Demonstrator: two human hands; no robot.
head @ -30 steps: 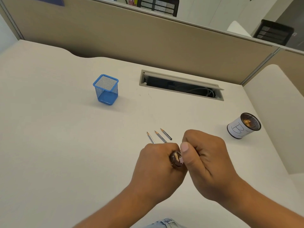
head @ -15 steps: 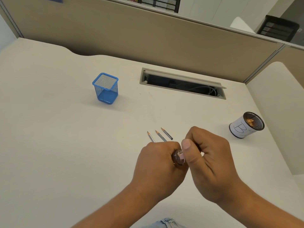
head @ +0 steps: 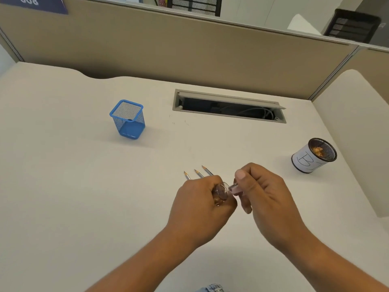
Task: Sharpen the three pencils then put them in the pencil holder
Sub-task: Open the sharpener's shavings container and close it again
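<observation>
Three short pencils (head: 198, 173) lie side by side on the white desk, sharpened tips pointing away, their back ends hidden behind my hands. My left hand (head: 197, 209) is closed around a clear sharpener cup (head: 221, 191) with brownish shavings inside. Just to its right, my right hand (head: 265, 194) pinches the pink sharpener piece (head: 234, 189), separated from the cup by a small gap. The blue mesh pencil holder (head: 128, 120) stands upright at the back left, well away from both hands, with no pencils in it.
A black mesh cup (head: 311, 159) wrapped in white paper marked "B" stands at the right with shavings inside. An open cable slot (head: 229, 106) is set in the desk at the back. A beige partition (head: 189, 49) borders the desk.
The pink sharpener piece has come off the clear cup, and my hands have moved slightly apart. The pencils and the holders have not moved.
</observation>
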